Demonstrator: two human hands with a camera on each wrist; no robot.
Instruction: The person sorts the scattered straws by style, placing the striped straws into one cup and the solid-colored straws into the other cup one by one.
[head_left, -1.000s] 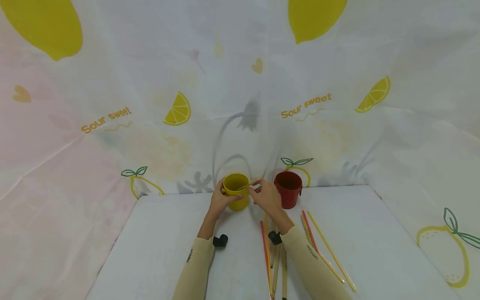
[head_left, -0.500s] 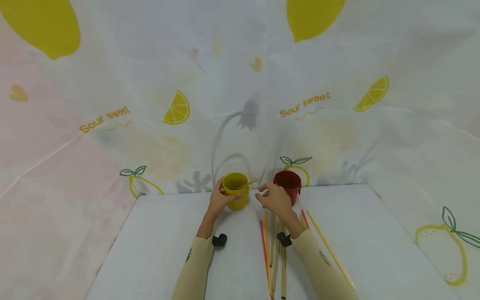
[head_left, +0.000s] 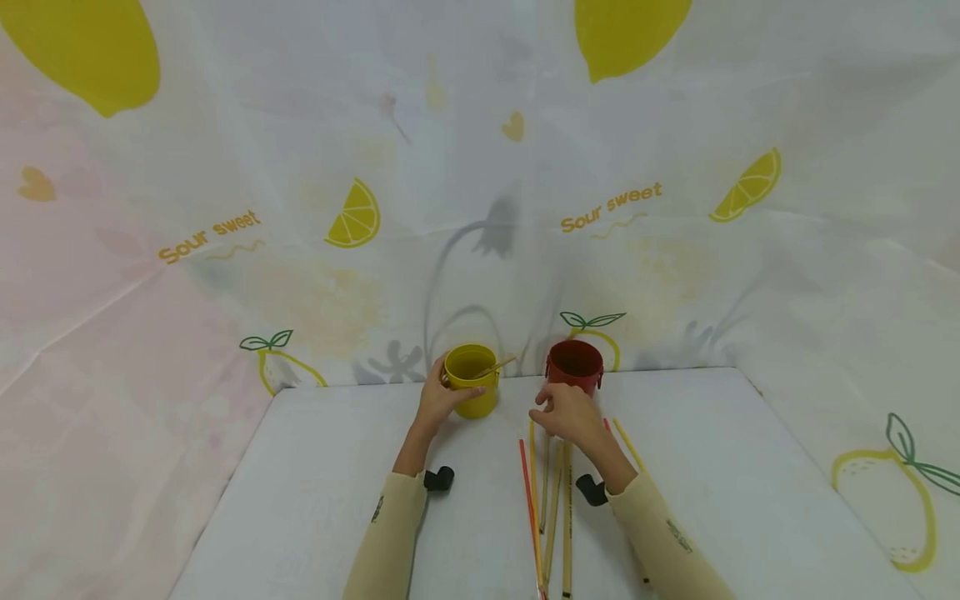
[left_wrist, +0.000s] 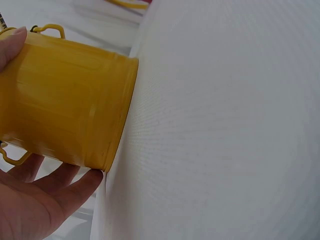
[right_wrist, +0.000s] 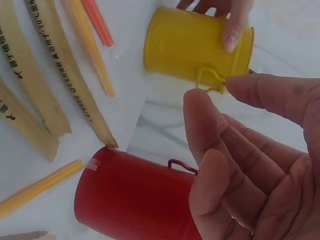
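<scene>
My left hand (head_left: pixel 438 402) holds the yellow bucket (head_left: pixel 480 405) upright on the table, its thumb across the front below the rim. In the left wrist view the other fingers (left_wrist: pixel 75 192) touch the bucket's side near its base. A thin paper-wrapped stick (head_left: pixel 498 367) leans out over the bucket's right rim. My right hand (head_left: pixel 572 414) hovers in front of the red bucket (right_wrist: pixel 130 192), its fingers loosely bent. In the right wrist view thumb and index finger stand apart with nothing between them.
Below my right hand lie several paper sleeves (head_left: pixel 567 525) with printed text, a red straw (head_left: pixel 528 483) and a yellow straw (head_left: pixel 534 454). Another yellow straw (head_left: pixel 627 442) lies to the right, partly behind the forearm. A lemon-print cloth (head_left: pixel 465 275) hangs behind the table.
My right hand has let go of the paper-wrapped stick, which stays leaning in the yellow bucket. The hand has moved right and nearer to me. My left hand has stayed on the bucket.
</scene>
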